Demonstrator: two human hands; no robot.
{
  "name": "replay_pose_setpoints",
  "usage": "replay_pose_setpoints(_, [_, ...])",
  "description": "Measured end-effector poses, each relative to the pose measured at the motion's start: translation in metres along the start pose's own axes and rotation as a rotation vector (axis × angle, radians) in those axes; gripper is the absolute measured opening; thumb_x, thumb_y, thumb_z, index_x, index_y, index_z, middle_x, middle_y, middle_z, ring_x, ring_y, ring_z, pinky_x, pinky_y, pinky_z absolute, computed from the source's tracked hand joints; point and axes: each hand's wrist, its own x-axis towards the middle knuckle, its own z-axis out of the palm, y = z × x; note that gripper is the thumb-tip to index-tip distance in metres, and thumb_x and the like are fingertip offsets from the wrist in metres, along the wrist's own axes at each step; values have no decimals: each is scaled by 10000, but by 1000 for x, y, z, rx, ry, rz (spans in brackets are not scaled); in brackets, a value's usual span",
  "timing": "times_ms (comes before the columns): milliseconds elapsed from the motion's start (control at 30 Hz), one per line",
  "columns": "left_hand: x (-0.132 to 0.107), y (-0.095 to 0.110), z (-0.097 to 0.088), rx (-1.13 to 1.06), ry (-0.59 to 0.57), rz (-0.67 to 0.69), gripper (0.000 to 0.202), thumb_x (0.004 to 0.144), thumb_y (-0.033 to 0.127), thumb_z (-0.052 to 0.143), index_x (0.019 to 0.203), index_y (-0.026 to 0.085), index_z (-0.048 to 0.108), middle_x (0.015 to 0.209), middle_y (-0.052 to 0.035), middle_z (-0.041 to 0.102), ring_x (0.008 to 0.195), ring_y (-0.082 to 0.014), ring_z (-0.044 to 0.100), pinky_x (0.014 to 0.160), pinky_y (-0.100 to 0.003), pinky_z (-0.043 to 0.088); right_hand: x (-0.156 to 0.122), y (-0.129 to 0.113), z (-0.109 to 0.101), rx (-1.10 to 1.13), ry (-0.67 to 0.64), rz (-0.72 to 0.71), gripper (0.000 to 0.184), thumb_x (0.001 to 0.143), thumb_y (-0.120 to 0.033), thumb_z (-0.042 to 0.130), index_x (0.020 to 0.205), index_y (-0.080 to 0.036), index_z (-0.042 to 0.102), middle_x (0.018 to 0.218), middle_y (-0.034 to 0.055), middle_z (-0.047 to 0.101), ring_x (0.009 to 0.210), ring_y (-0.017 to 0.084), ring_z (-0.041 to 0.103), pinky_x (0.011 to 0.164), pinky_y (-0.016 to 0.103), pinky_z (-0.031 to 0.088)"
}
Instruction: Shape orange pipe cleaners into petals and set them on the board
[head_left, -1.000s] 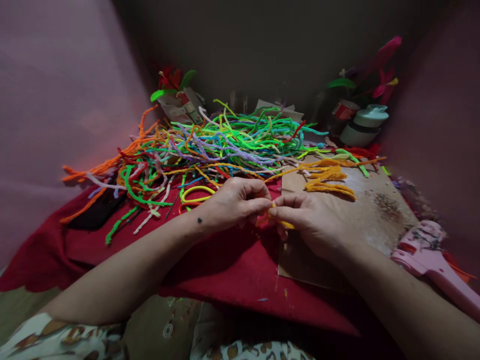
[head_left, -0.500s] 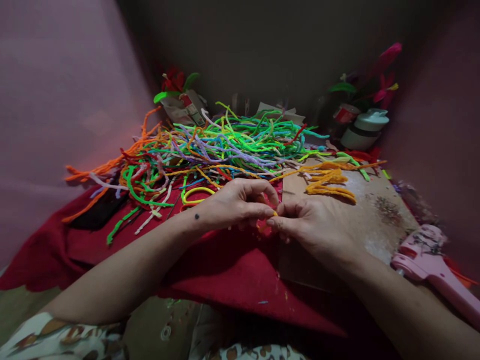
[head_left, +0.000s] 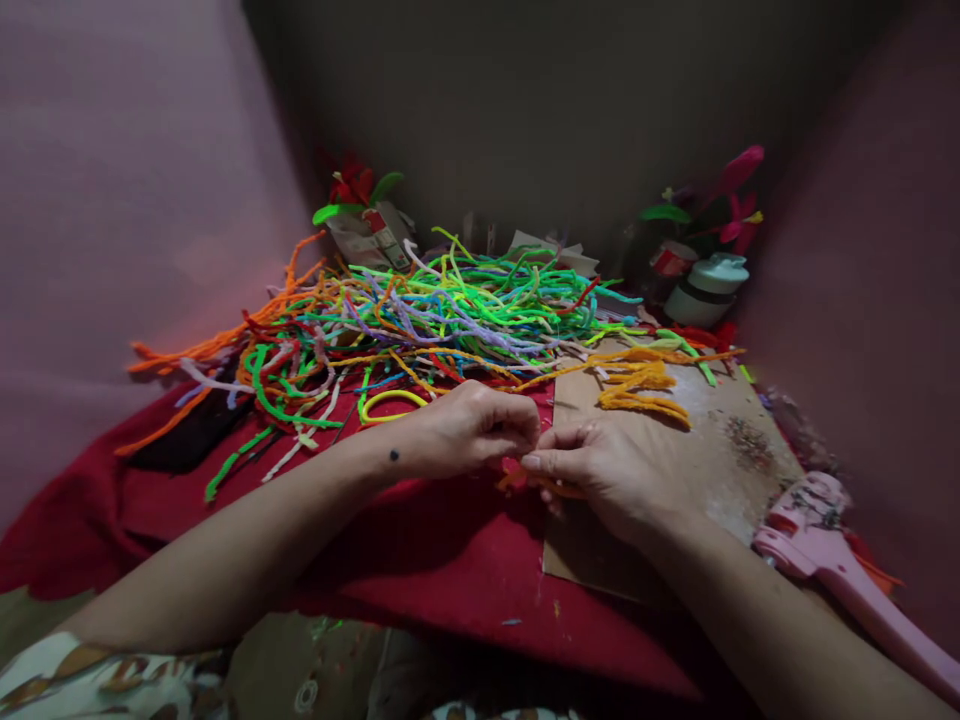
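Note:
My left hand (head_left: 469, 430) and my right hand (head_left: 607, 472) meet over the red cloth (head_left: 420, 540), fingers pinched together on a short orange pipe cleaner piece (head_left: 514, 478) that pokes out below the fingertips. Both hands are closed around it. Behind them lies a big tangle of coloured pipe cleaners (head_left: 420, 310). A yellow loop (head_left: 386, 402) lies just left of my left hand. A bunch of orange pipe cleaners (head_left: 637, 385) rests on the cardboard sheet (head_left: 720, 450) beyond my right hand.
A pink glue gun (head_left: 832, 550) lies at the right edge of the cardboard. A white jar (head_left: 705, 285) and artificial flowers (head_left: 720, 200) stand at the back right, a small box with red flowers (head_left: 367, 215) at the back left. Walls close in on three sides.
Both hands stay pinched on the orange piece and sit slightly lower and closer to me in the frame; the view has tilted up a little, shifting the pile downward.

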Motion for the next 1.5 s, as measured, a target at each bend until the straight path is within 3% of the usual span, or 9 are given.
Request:
replay_pose_setpoints(167, [2, 4, 1, -218, 77, -86, 84, 753, 174, 538, 754, 115, 598, 628, 13, 562, 556, -63, 482, 530, -154, 384, 2, 1, -5, 185, -110, 54, 173, 576, -256, 730, 592, -113, 633, 516, 15, 612, 414, 93, 529, 443, 226, 426])
replay_pose_setpoints(367, [3, -5, 11, -752, 244, -245, 201, 730, 275, 611, 856, 123, 575, 556, 37, 539, 434, -50, 458, 411, -153, 357, -4, -5, 2, 118, 87, -43, 212, 573, -290, 737, 553, -131, 598, 462, -7, 576, 372, 78, 469, 396, 208, 345])
replay_pose_setpoints(500, [6, -10, 19, -905, 313, -322, 202, 711, 301, 634, 767, 113, 586, 509, 31, 525, 400, -43, 431, 383, -153, 341, -6, -7, 4, 38, 149, -133, 220, 630, -296, 690, 528, -141, 573, 414, -22, 517, 365, 67, 413, 393, 209, 286])
replay_pose_setpoints(867, [8, -2, 37, -833, 549, -271, 198, 710, 303, 638, 675, 124, 563, 481, 54, 479, 402, -31, 376, 400, -163, 278, -7, -8, 11, -48, 160, -146, 231, 629, -318, 662, 533, -136, 556, 433, -41, 455, 409, 57, 338, 423, 213, 226])
replay_pose_setpoints(1100, [10, -14, 39, -950, 479, -288, 211, 724, 341, 618, 716, 152, 524, 465, 71, 444, 349, -37, 326, 357, -172, 230, -6, -8, 16, -134, 229, -183, 200, 633, -302, 635, 531, -140, 575, 457, -29, 461, 430, 71, 351, 430, 221, 261])
replay_pose_setpoints(1200, [6, -15, 35, -771, 447, -273, 151, 736, 290, 590, 717, 142, 563, 465, 63, 457, 366, -44, 342, 380, -180, 254, -6, -5, 18, -159, 250, -176, 237, 618, -311, 645, 483, -148, 540, 422, -32, 441, 406, 68, 339, 412, 219, 246])
replay_pose_setpoints(1367, [3, -19, 31, -250, 642, -38, 108, 735, 202, 566, 662, 132, 605, 658, 3, 570, 636, -85, 503, 608, -203, 392, -4, -2, 19, -107, 237, -169, 201, 601, -303, 645, 517, -155, 539, 440, -44, 432, 400, 60, 324, 411, 216, 233])
replay_pose_setpoints(1433, [4, -21, 28, -315, 632, -73, 141, 762, 241, 547, 680, 134, 589, 606, 23, 528, 576, -73, 473, 559, -195, 377, -4, -1, 19, -93, 237, -155, 209, 600, -298, 641, 502, -158, 520, 434, -49, 421, 399, 58, 319, 414, 215, 232])
replay_pose_setpoints(1500, [4, -23, 24, -523, 590, -170, 191, 787, 312, 526, 729, 136, 572, 541, 51, 463, 457, -50, 392, 449, -180, 314, -5, -2, 18, -78, 246, -140, 221, 601, -291, 632, 484, -159, 499, 421, -54, 407, 393, 55, 310, 414, 215, 222])
